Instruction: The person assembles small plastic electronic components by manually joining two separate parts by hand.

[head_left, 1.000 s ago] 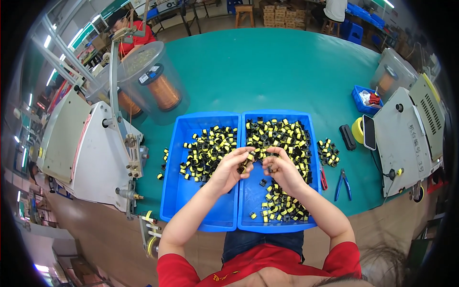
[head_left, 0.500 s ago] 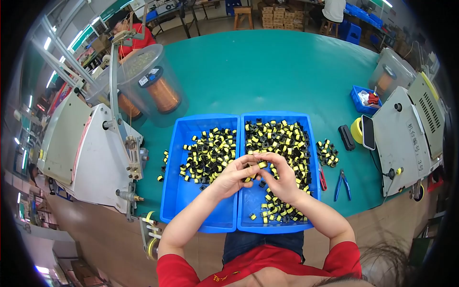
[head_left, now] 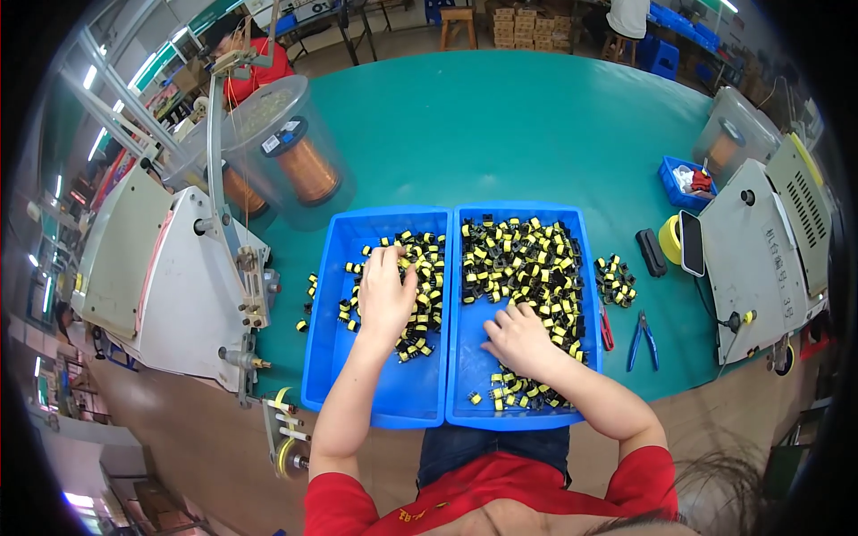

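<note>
Small black coil bobbins wrapped in yellow tape lie heaped in two blue trays set side by side. Over the heap (head_left: 420, 295) in the left tray (head_left: 331, 375), my left hand (head_left: 386, 290) has its fingers stretched forward and its thumb apart; nothing shows in it. My right hand (head_left: 520, 341) is low in the right tray (head_left: 465, 366), beside the larger heap (head_left: 527, 259). Its fingers are bent but spread, with no bobbin visible between them; the undersides of its fingertips are hidden. A smaller group of bobbins (head_left: 509, 393) lies nearer me, by my right forearm.
Right of the trays are loose bobbins (head_left: 617, 281), red-handled tweezers (head_left: 607, 329), blue pliers (head_left: 642, 341) and a black case (head_left: 651, 253). Machines flank the table, left (head_left: 179, 286) and right (head_left: 760, 250). Copper wire spools (head_left: 308, 170) stand back left. Another person (head_left: 259, 71) sits beyond.
My hands were together above the trays, fingering a bobbin. They have parted: the left moved left over the left heap, the right dropped into the right tray. The bobbin is no longer visible between them.
</note>
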Demonstrator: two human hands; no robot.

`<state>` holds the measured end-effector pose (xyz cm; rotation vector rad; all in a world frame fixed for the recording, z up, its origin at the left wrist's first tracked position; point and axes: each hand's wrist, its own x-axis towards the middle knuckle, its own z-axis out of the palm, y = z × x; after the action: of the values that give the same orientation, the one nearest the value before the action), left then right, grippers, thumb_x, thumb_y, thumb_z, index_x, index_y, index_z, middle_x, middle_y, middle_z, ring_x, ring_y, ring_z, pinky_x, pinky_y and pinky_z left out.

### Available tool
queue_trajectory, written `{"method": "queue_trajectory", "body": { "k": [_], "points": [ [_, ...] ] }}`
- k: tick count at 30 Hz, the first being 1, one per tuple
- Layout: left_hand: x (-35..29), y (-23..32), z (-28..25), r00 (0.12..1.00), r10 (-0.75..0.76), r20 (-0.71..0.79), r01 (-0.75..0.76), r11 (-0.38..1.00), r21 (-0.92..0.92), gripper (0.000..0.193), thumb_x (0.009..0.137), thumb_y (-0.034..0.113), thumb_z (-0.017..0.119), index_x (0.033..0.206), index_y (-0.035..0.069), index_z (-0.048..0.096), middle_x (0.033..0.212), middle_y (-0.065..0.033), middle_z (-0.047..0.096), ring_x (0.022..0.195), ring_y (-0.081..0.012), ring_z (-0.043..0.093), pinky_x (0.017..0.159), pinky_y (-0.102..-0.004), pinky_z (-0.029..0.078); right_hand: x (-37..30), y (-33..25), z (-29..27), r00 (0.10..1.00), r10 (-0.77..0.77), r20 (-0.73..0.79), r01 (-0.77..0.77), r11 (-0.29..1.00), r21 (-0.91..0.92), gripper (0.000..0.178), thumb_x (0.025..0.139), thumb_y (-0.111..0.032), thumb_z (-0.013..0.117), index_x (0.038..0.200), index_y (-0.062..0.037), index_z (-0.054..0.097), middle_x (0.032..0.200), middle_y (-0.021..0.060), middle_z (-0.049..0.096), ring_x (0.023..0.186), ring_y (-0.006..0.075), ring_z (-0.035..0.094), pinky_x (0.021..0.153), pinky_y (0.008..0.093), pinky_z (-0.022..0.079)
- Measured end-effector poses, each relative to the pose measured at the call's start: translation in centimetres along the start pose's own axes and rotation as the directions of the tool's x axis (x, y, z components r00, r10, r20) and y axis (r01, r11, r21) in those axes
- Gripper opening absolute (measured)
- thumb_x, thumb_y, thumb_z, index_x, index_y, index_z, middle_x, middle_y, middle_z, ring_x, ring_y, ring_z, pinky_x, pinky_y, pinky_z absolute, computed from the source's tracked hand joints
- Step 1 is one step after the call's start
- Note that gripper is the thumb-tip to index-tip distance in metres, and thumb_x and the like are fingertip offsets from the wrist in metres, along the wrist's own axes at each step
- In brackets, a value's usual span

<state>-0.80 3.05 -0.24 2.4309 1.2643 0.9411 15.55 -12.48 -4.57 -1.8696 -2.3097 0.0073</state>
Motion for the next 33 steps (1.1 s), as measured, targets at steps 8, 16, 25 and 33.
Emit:
{"method": "queue_trajectory", "body": {
  "k": [8, 16, 25, 33],
  "points": [
    [-1.8, 1.4, 1.4, 0.978, 0.201, 0.054, -0.203, 0.979, 0.034, 0.014, 0.077, 0.015, 0.064, 0.085, 0.004, 0.059, 0.095, -0.0102, 0.055, 0.103, -0.0297, 0.048, 0.088, -0.0404, 0.038, -0.3, -0.4, 1.2, 0.981, -0.142, 0.134, 0.127, 0.986, 0.112, 0.03, 0.079, -0.037, 0.06, 0.085, -0.0072, 0.06, 0.07, 0.0073, 0.057, 0.077, 0.0261, 0.054, 0.073, 0.0354, 0.04],
    [-2.3, 2.3, 2.0, 0.962, 0.27, 0.049, -0.27, 0.963, -0.018, 0.008, 0.077, 0.012, 0.063, 0.079, 0.005, 0.06, 0.091, -0.0084, 0.057, 0.1, -0.0273, 0.05, 0.085, -0.0383, 0.039, -0.5, -0.9, -2.4, 0.764, -0.404, 0.504, 0.231, 0.899, 0.371, 0.056, 0.064, -0.03, 0.072, 0.116, -0.026, 0.051, 0.122, 0.0118, 0.043, 0.116, 0.0305, 0.038, 0.1, 0.0513, 0.024],
    [-2.3, 2.6, 1.8, 0.954, 0.296, 0.043, -0.287, 0.946, -0.151, 0.006, 0.077, 0.009, 0.063, 0.077, 0.004, 0.059, 0.088, -0.0068, 0.057, 0.093, -0.0255, 0.052, 0.081, -0.0364, 0.04, -0.7, -1.2, -1.8, 0.744, -0.445, 0.499, 0.381, 0.895, 0.231, 0.044, 0.061, -0.02, 0.069, 0.102, -0.0264, 0.056, 0.129, 0.0081, 0.038, 0.126, 0.0318, 0.03, 0.101, 0.0592, 0.022],
    [-1.9, 2.3, 1.8, 0.957, 0.289, 0.001, -0.285, 0.943, -0.173, 0.005, 0.077, 0.008, 0.063, 0.077, 0.004, 0.059, 0.086, -0.0071, 0.057, 0.092, -0.0259, 0.052, 0.08, -0.0365, 0.04, -0.2, -0.5, -1.8, 0.855, -0.401, 0.329, 0.409, 0.911, 0.046, 0.067, 0.063, -0.054, 0.069, 0.12, -0.0302, 0.046, 0.131, 0.0081, 0.037, 0.115, 0.0287, 0.039, 0.082, 0.0535, 0.038]
  ]
}}
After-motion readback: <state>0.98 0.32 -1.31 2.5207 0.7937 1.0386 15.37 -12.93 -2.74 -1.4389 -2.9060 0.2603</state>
